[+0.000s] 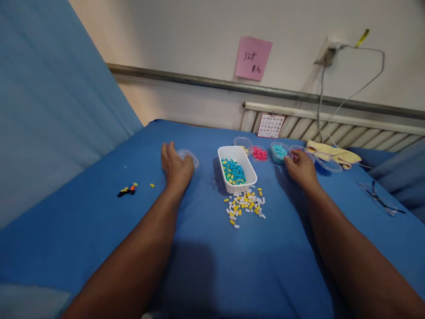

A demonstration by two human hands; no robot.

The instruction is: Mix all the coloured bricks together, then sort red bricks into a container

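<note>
Plastic container (194, 159) touches arched left hand (176, 165), grip unclear; right hand (301, 167) pinches clear tub (275, 158).

A: What's the white tub (241, 188) made of?
B: Smooth plastic.
A: And the blue sheet (133, 239)?
B: Matt cloth. The far rail (199, 82) looks like dull metal, the pink note (253, 58) above it paper.

Left of the white tub (239, 153), a clear container (194, 160) is partly hidden by the left hand (175, 167); right of the tub, a second container (303, 148) by the right hand (303, 170). Behind the tub, details on the chart (271, 126) cannot be told.
</note>
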